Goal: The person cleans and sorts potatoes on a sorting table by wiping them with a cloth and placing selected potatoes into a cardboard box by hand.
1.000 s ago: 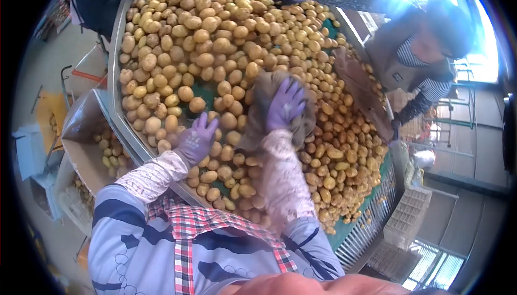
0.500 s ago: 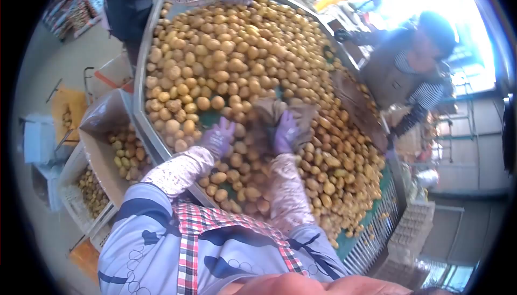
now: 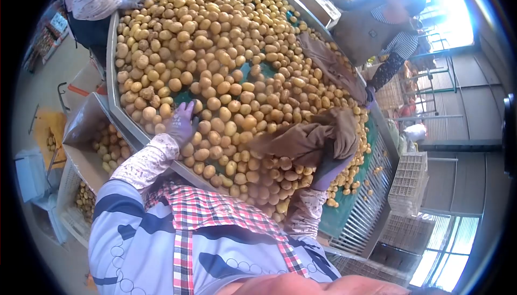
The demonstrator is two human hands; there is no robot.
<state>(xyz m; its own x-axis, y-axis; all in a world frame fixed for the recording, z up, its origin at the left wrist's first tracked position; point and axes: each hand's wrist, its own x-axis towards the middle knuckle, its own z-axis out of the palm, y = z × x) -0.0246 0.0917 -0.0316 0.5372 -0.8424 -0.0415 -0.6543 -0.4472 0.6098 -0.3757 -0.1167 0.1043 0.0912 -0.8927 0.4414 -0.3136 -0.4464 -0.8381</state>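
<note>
Against right hand [image 3: 329, 169], brown cloth [image 3: 318, 137] bunched; beside left hand [image 3: 182, 125], potatoes [image 3: 225, 114].

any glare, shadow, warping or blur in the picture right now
In the head view, white glare floods the bright opening, upper right; same view, the wide lens seems to bow the grey metal table rim and leaves black corners; head view, the purple-gloved right hand is partly dark beside the crumpled brown cloth, and some round yellow-brown produce at lower middle looks soft.
</note>
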